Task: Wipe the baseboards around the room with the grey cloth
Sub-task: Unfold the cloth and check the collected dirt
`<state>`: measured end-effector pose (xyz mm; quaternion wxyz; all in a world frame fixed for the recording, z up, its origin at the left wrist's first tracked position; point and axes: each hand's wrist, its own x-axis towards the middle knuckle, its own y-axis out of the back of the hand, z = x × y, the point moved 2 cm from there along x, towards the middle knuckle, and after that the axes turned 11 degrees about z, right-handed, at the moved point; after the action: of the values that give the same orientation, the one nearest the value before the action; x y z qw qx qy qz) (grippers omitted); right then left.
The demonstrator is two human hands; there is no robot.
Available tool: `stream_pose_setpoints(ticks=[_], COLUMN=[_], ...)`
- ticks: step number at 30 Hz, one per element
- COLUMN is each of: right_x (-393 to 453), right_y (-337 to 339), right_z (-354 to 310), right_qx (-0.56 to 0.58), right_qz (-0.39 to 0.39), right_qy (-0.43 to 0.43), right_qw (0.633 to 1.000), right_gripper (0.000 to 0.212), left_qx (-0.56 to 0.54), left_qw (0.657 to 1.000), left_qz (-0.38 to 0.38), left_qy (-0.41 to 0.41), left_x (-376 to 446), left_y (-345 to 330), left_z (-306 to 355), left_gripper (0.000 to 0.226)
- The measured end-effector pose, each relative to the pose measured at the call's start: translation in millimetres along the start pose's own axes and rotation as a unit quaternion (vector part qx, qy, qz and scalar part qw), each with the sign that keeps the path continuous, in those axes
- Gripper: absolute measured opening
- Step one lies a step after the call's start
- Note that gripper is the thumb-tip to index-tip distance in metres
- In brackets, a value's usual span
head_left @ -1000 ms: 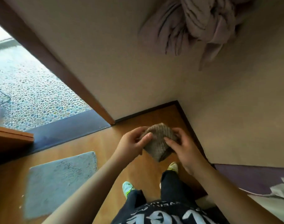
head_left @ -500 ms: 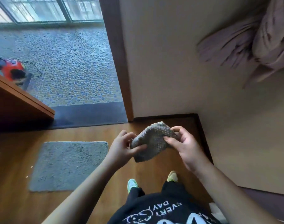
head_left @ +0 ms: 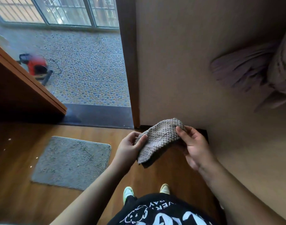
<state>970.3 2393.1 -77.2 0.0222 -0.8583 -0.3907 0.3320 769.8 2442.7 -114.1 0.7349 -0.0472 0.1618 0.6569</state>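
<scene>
Closest to me is my black shirt (head_left: 161, 211) with white print, and below it my two shoes (head_left: 129, 193) with pale green toes stand on the wooden floor (head_left: 22, 205), which is warm brown laminate with a soft sheen. My bare forearms reach forward from there.

My left hand (head_left: 127, 149) pinches the near left edge of the grey cloth (head_left: 160, 138) between thumb and curled fingers. My right hand (head_left: 193, 146) holds the far right end, thumb on top and fingers wrapped beneath. The cloth is folded into a thick band, knobbly and woven, and it hangs in the air between my hands, sagging towards the lower left corner, above the floor and near the room's corner.

To the left on the floor lies a grey mat (head_left: 72, 163), rectangular with rounded corners and a short fuzzy pile. Just past my right hand the dark baseboard (head_left: 202, 133) runs along the foot of the plain beige wall (head_left: 179, 62) into the corner. A brown door frame (head_left: 128, 62) stands upright beside it, with a dark threshold (head_left: 98, 116) at its foot.

At the left edge an orange-brown wooden surface (head_left: 25, 82) juts in. Beyond the threshold is a pebbled floor (head_left: 90, 65), with a red machine (head_left: 35, 65), blurred, and its thin cord. Farthest off are barred windows (head_left: 66, 10). At the upper right, bunched mauve fabric (head_left: 252, 70) hangs against the wall.
</scene>
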Motion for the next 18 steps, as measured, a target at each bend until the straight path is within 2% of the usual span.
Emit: stream_pose_setpoints(ticks=[2,4,5,7,10,13,18], right_x=[2,1,0,-4,-10,-12,-11], right_y=[-1,-2,-2,-3,-3,-6,-5], right_z=[-5,-11,-13,-16,-17,-17,-11], right_qx=[0.005,0.003,-0.009,-0.05,-0.114,-0.162,-0.164], right_qz=[0.007,0.005,-0.003,-0.03,-0.079,-0.13,-0.207], right_qy=[0.013,0.033,0.045,0.065,0.09,0.112,0.109], right_qw=[1.0,0.999,0.999,0.996,0.986,0.972,0.958], right_gripper=[0.029,0.03,0.031,0.035,0.047,0.052,0.042], left_qx=[0.079,0.159,0.165,0.121,0.041,0.0,-0.02], left_qw=[0.996,0.983,0.978,0.976,0.973,0.977,0.987], left_qz=[0.017,0.042,0.064,0.087,0.041,0.03,0.032], left_qy=[-0.025,-0.082,-0.109,-0.16,-0.225,-0.213,-0.158], left_x=[-2,-8,-12,-23,-40,-46,-50], left_y=[-6,-10,-11,-12,-24,-34,-29], left_z=[-2,0,4,16,36,48,44], left_gripper=[0.005,0.013,0.02,0.022,0.021,0.028,0.039])
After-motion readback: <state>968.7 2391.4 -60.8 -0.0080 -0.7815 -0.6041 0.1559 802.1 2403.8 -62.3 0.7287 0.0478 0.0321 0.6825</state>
